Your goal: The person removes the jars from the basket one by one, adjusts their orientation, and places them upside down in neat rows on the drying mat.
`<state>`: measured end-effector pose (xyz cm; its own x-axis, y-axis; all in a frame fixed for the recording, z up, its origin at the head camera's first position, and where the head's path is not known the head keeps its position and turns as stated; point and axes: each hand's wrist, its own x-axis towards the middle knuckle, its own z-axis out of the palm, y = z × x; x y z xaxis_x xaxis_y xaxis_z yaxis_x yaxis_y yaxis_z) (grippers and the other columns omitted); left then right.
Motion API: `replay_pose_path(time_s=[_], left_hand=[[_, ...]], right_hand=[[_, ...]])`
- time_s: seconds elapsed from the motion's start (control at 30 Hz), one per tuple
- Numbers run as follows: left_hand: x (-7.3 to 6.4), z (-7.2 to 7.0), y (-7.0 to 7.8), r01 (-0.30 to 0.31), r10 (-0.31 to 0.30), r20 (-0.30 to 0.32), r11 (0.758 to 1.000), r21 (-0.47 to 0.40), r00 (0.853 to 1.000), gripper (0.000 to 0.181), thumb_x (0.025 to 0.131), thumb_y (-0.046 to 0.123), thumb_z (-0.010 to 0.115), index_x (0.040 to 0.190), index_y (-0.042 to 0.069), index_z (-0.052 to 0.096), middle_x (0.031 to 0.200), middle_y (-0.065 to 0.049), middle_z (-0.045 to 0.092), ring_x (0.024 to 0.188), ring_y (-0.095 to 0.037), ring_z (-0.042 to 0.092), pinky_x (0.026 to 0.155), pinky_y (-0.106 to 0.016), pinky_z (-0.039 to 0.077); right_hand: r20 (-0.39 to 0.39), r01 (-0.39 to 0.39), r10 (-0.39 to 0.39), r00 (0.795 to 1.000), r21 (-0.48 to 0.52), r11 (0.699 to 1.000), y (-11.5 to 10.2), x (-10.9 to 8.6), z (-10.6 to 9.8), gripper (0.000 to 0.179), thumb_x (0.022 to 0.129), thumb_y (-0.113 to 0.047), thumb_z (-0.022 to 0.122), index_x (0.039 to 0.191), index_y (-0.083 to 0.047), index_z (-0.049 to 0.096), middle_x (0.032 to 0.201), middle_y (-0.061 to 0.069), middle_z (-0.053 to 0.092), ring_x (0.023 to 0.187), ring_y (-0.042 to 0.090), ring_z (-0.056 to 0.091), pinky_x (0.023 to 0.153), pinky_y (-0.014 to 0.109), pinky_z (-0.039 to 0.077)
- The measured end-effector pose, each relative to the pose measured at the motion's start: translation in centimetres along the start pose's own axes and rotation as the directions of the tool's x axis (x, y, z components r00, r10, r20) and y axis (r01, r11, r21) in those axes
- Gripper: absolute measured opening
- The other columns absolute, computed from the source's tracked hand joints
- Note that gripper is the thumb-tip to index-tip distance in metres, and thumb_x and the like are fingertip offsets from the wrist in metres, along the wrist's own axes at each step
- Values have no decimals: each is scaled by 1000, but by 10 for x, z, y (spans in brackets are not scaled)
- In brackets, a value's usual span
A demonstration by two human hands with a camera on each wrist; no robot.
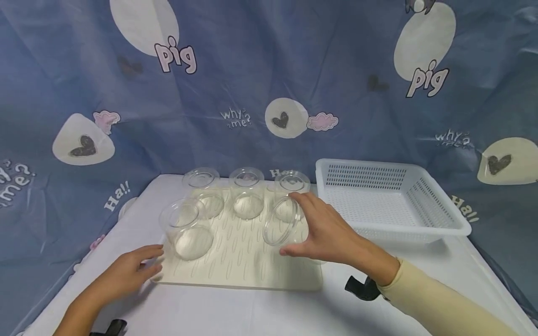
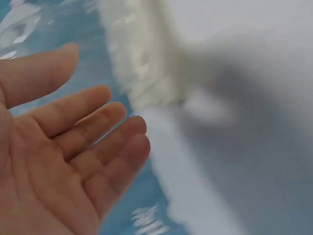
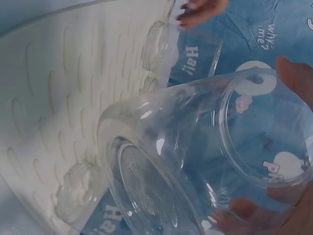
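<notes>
A clear plastic jar (image 1: 280,226) is held by my right hand (image 1: 325,228), tilted above the right part of the cream mat (image 1: 239,273). In the right wrist view the thumb and fingertips grip this jar (image 3: 161,129) about one end, while its ringed other end faces the mat. Beside the front-left corner of the mat, my left hand (image 1: 126,270) holds nothing; its fingers are extended in the left wrist view. Close to it stands a clear jar (image 1: 191,238) on the mat. Similar jars (image 1: 248,198) stand in a row along the back.
A white slotted plastic basket (image 1: 437,205) sits at the right rear of the white-covered table (image 1: 210,312). Behind the table hangs a blue printed cloth (image 1: 210,88). A black piece (image 1: 361,288) shows beneath my right wrist, and another (image 1: 111,328) near the left.
</notes>
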<state>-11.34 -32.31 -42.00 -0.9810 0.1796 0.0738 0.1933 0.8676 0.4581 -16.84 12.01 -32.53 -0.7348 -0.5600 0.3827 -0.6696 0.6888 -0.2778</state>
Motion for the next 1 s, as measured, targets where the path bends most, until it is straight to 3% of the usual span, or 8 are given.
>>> replay_pose_path(time_s=[0.13, 0.27, 0.37, 0.47, 0.53, 0.67, 0.8, 1.0], left_hand=[[0, -38, 9, -8, 22, -234, 998, 60, 972, 35, 91, 13, 70, 120, -6, 66, 130, -28, 62, 107, -35, 68, 76, -40, 61], [1, -77, 36, -76, 77, -452, 997, 21, 889, 32, 93, 12, 68, 123, 2, 67, 134, 17, 61, 112, 14, 56, 78, -2, 50], [3, -84, 72, -223, 172, -543, 974, -29, 822, 36, 91, 2, 68, 127, 7, 66, 127, 36, 51, 114, 27, 44, 85, 9, 36], [12, -71, 113, -374, 294, -552, 927, -34, 780, 49, 85, -10, 69, 130, 7, 63, 136, 17, 56, 116, 15, 52, 90, 3, 42], [20, -56, 136, -438, 370, -504, 899, -20, 781, 55, 83, -10, 71, 133, 7, 60, 142, 3, 54, 120, 4, 55, 91, -5, 49], [29, -23, 166, -468, 430, -336, 883, -35, 838, 60, 86, 4, 73, 142, 12, 51, 154, -7, 42, 133, -20, 52, 94, -31, 58], [34, -2, 180, -440, 415, -210, 893, -89, 885, 65, 90, 19, 73, 148, 17, 44, 157, -5, 39, 141, -29, 45, 103, -50, 52], [42, 19, 190, -369, 357, -98, 911, -184, 929, 91, 84, 42, 78, 157, 21, 26, 160, -1, 33, 148, -27, 36, 114, -57, 40]], right_hand=[[-2, 18, -18, 1000, -13, 1000, 2, 1, 3, 108, 61, -60, 88, 146, -10, 42, 138, 4, 56, 121, 22, 58, 96, 47, 53], [-26, 43, -44, 999, -37, 998, 3, 3, 4, 108, 60, -61, 88, 145, -10, 44, 136, 4, 56, 119, 23, 59, 93, 47, 54], [-36, 49, -51, 998, -53, 997, 3, 3, 4, 108, 60, -60, 88, 145, -10, 43, 138, 5, 56, 120, 24, 60, 92, 48, 53], [-44, 48, -51, 998, -67, 997, 1, 3, 6, 111, 60, -60, 88, 147, -9, 41, 140, 6, 55, 125, 25, 58, 93, 50, 53], [-48, 46, -49, 998, -70, 997, -1, 4, 8, 112, 60, -60, 88, 148, -8, 39, 142, 6, 55, 128, 26, 56, 94, 50, 53], [-56, 53, -58, 997, -82, 995, -5, 5, 11, 109, 62, -58, 88, 146, -8, 41, 142, 6, 55, 128, 26, 56, 94, 50, 53], [-67, 73, -80, 995, -103, 992, -8, 3, 14, 105, 62, -56, 88, 144, -9, 42, 139, 7, 56, 126, 27, 57, 93, 50, 53], [-82, 101, -111, 990, -122, 987, -16, -2, 18, 106, 60, -56, 89, 143, -8, 44, 138, 8, 56, 127, 29, 56, 101, 50, 49]])
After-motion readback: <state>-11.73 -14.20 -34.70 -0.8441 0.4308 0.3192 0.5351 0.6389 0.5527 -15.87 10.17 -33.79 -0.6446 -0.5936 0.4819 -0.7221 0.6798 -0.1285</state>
